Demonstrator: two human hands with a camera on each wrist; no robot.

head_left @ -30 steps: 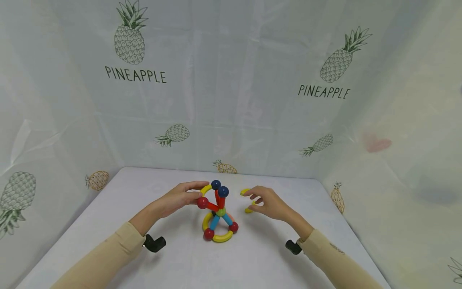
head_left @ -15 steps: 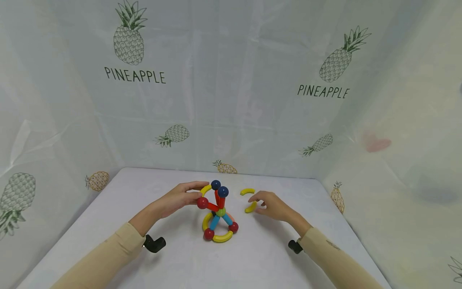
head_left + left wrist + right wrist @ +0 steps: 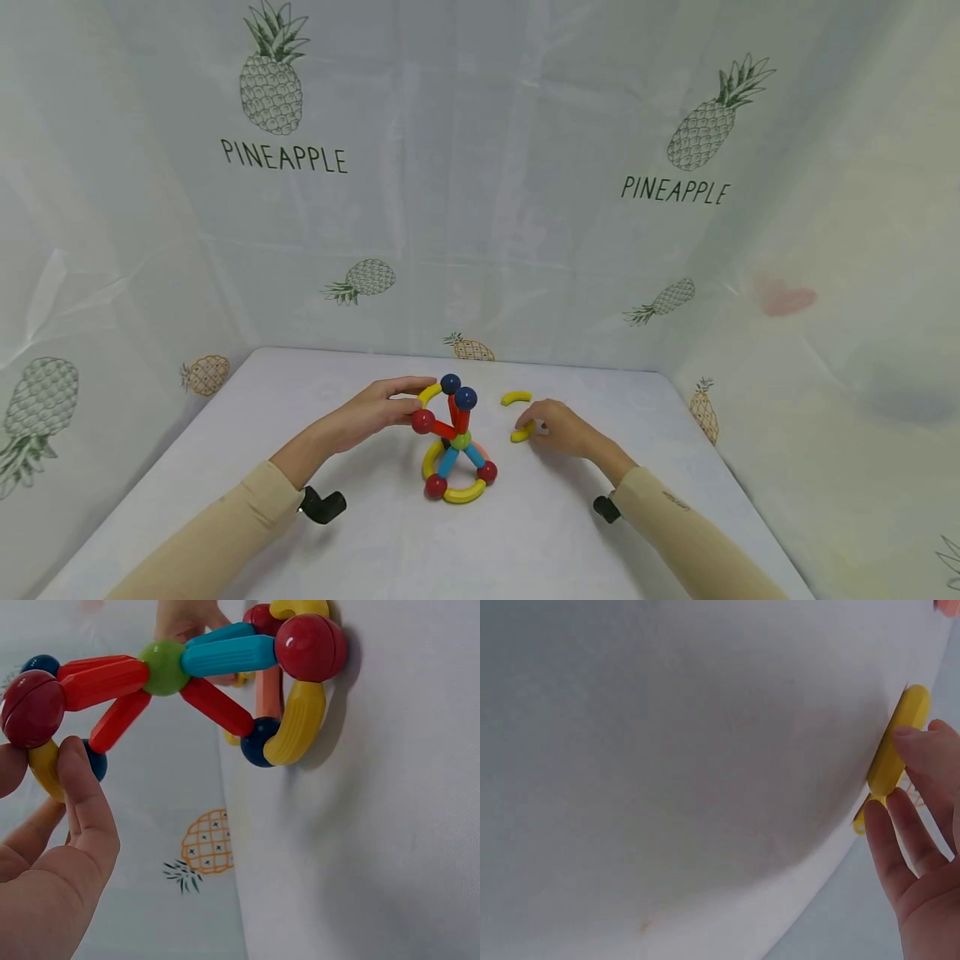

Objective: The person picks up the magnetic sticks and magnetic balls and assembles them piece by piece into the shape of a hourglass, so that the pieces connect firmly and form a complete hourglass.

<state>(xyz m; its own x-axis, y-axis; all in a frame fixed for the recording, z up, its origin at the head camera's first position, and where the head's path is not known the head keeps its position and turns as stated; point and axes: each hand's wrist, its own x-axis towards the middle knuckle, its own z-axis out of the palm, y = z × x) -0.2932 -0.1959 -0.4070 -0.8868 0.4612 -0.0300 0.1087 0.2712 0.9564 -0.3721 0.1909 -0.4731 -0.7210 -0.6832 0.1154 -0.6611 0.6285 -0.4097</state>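
Observation:
A magnetic stick-and-ball structure stands on the table, its green ball (image 3: pixel 461 440) joining red sticks above to blue ones below. My left hand (image 3: pixel 378 408) pinches the upper yellow curved magnetic stick (image 3: pixel 46 771), which runs between a red ball (image 3: pixel 34 709) and a dark blue ball (image 3: pixel 450 384). To the right of the structure, my right hand (image 3: pixel 558 427) has its thumb and fingers at a loose yellow curved magnetic stick (image 3: pixel 892 757) on the table, the thumb pressing its side. The far side of that grip is partly hidden.
Another yellow curved stick (image 3: pixel 516 397) lies just behind the right hand's one. The structure's base is a ring of curved sticks and balls, including a red ball (image 3: pixel 436 486). A pineapple-print curtain (image 3: pixel 480 208) hangs behind the white table (image 3: pixel 420 558).
My right hand has drawn back from the farther yellow curved stick and closed its fingers on the nearer one. My left hand and the structure have stayed in place.

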